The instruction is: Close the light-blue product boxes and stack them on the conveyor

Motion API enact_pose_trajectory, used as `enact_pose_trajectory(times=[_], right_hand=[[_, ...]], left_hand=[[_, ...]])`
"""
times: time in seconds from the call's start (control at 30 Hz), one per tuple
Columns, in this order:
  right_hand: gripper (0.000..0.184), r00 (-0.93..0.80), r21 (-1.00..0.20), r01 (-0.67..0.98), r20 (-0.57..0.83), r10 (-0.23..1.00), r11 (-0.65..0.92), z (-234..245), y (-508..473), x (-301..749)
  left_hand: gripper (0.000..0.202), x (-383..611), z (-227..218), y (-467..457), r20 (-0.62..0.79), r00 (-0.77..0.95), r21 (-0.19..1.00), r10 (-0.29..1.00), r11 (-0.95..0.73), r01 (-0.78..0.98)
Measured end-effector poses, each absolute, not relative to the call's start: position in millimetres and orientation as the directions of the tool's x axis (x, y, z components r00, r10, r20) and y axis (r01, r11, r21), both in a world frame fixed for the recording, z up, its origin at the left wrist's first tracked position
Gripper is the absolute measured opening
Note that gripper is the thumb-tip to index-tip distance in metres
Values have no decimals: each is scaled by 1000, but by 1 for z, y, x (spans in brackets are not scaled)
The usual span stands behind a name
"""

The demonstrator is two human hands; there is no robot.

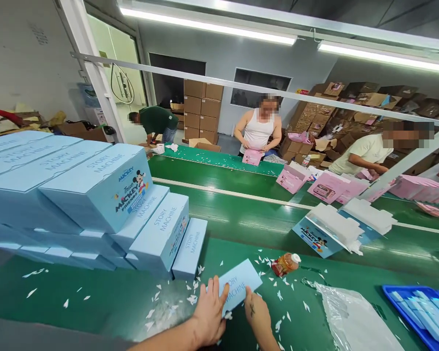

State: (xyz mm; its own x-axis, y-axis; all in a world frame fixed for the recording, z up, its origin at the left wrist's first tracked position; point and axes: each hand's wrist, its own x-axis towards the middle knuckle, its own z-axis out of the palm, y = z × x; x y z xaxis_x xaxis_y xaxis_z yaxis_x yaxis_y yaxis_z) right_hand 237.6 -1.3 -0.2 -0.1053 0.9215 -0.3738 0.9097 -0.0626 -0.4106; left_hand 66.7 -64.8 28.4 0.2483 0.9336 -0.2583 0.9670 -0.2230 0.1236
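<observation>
A light blue box printed "STORY MACHINE" lies at a slant on the green work surface in front of me. My left hand grips its left side, with the thumb over the printed top. At the lower right edge my right hand holds the same box, a finger resting near the corner; the lower fingers are hidden. Just left of the hands, a matching closed box stands beside a large stack of blue boxes with a cartoon mouse print. Torn paper scraps lie around both hands.
A small drink bottle lies beyond my right hand. Open blue boxes sit on the belt. A plastic bag and blue tray are at right. Across the belt, a person handles a pink box; others work nearby.
</observation>
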Motion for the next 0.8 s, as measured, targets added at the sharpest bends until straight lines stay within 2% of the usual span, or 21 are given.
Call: enact_pose_trajectory(times=[0.13,0.27,0.43,0.57,0.63,0.73,0.8], right_hand=[[68,-66,-362,928,-401,914,-92,8,-3,231],[63,-83,-368,927,-381,921,-69,4,-11,230],[66,-75,-383,921,-344,936,-67,0,-5,232],[69,-189,-508,862,-310,932,6,-5,-11,242],[75,-277,-622,783,-340,899,6,-13,-24,246],[77,-403,-827,542,-408,819,-146,-30,-49,244],[74,-463,-891,394,-405,789,-226,-40,-61,238]], left_hand=[[83,70,26,-64,-242,222,108,945,-201,974],[81,69,23,-63,-227,233,124,946,-209,970],[80,68,22,-63,-185,236,91,954,-223,971],[79,67,13,-65,-153,234,78,960,-224,971],[79,67,4,-66,-136,225,60,965,-219,974],[82,68,-4,-67,-143,221,25,965,-220,975],[84,70,-1,-66,-171,230,27,958,-229,973]])
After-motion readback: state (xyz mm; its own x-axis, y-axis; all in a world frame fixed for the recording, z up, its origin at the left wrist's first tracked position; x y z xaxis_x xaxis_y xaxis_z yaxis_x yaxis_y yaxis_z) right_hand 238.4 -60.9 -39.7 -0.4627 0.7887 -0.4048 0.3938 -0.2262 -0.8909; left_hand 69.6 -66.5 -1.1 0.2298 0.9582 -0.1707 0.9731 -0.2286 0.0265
